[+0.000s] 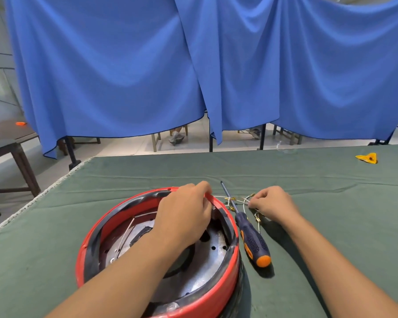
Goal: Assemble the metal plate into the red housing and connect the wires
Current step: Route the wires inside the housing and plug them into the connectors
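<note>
The red housing (pixel 157 255) sits at the near edge of the green-covered table (pixel 331 203), a round shell with a black inner band, and the metal plate (pixel 202 267) lies inside it, perforated and shiny, with a thin white wire running across its left part. The left hand (pixel 184 214) reaches over the housing and grips its far rim, fingers curled over the red edge. Just right of the housing lies a screwdriver (pixel 251 239) with a dark blue and orange handle, its shaft pointing toward the far edge of the table. Beyond and right of the handle, the wires (pixel 241 203), pale with small brass terminals, spread in loops on the cloth; the screwdriver's shaft crosses them. The right hand (pixel 271 203) rests among them with fingers curled, fingertips pinching one wire near a terminal. A small yellow scrap (pixel 368 157) lies near the far right corner. Blue curtains (pixel 193 65) hang behind the table
</note>
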### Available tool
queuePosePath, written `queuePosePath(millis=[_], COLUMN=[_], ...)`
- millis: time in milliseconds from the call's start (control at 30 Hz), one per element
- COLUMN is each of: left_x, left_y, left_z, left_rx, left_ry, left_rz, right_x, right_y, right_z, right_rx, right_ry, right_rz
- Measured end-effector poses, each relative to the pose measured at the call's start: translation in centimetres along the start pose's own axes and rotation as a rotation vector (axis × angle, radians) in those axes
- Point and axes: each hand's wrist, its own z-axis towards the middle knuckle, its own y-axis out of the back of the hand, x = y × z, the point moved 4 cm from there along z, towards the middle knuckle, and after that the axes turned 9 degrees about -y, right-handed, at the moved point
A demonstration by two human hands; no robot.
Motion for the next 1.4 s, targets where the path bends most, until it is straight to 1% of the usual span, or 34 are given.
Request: queuePosePath(millis=[67,133,167,233,333,433,467,567,667,733,833,900,1000,1067,1167,1200,1300,1333,1400], left_x=[0.0,-0.1,-0.2,-0.2,-0.4,-0.5,-0.6,-0.8,-0.5,-0.2,0.7,1.2,1.4,1.4,1.1,1.0,0.7,0.6,0.1], left_y=[0.0,0.1,0.2,0.6,1.5,2.4,2.5,2.5,2.4,2.3,2.4,2.3,2.2,2.2,2.2,2.1,2.5,2.7,2.7], left_z=[0.0,-0.1,-0.1,-0.2,-0.4,-0.6,-0.6,-0.7,-0.7,-0.5,-0.4,-0.4,-0.5,-0.6,-0.7,-0.7,-0.9,-0.8,-0.7], left_rx=[0.004,-0.005,-0.013,-0.043,-0.134,-0.256,-0.271,-0.226,-0.183,-0.174,-0.242,-0.251,-0.244,-0.248,-0.223,-0.203,-0.164,-0.179,-0.190], left_ry=[0.012,0.016,0.017,0.026,0.034,0.048,0.046,0.039,0.062,0.086,0.177,0.211,0.233,0.230,0.226,0.235,0.252,0.230,0.154], left_rz=[-0.011,-0.024,-0.033,-0.062,-0.132,-0.205,-0.220,-0.216,-0.187,-0.269,-0.439,-0.486,-0.503,-0.483,-0.437,-0.394,-0.138,-0.101,-0.123], right_x=[-0.1,0.4,0.9,2.0,3.8,5.3,5.6,6.4,6.6,6.6,6.4,6.4,6.2,6.2,6.2,6.2,6.3,6.4,6.7], right_y=[0.4,0.8,0.9,1.3,1.6,1.3,0.9,-0.1,-0.2,0.0,0.1,0.2,0.1,0.0,0.0,0.1,0.1,0.1,0.0], right_z=[-0.1,-0.7,-1.1,-2.1,-3.8,-5.6,-6.0,-7.2,-7.6,-7.5,-7.0,-6.8,-6.8,-6.8,-6.6,-6.6,-6.8,-6.9,-7.3], right_rx=[0.027,0.110,0.148,0.186,0.272,0.408,0.455,0.586,0.640,0.628,0.545,0.507,0.521,0.521,0.476,0.461,0.435,0.430,0.435], right_ry=[0.009,0.010,0.029,0.093,0.180,0.264,0.288,0.343,0.359,0.339,0.287,0.260,0.246,0.250,0.254,0.252,0.263,0.275,0.305], right_rz=[0.242,0.529,0.617,0.692,0.799,0.789,0.762,0.676,0.659,0.685,0.701,0.702,0.683,0.677,0.713,0.723,0.697,0.680,0.668])
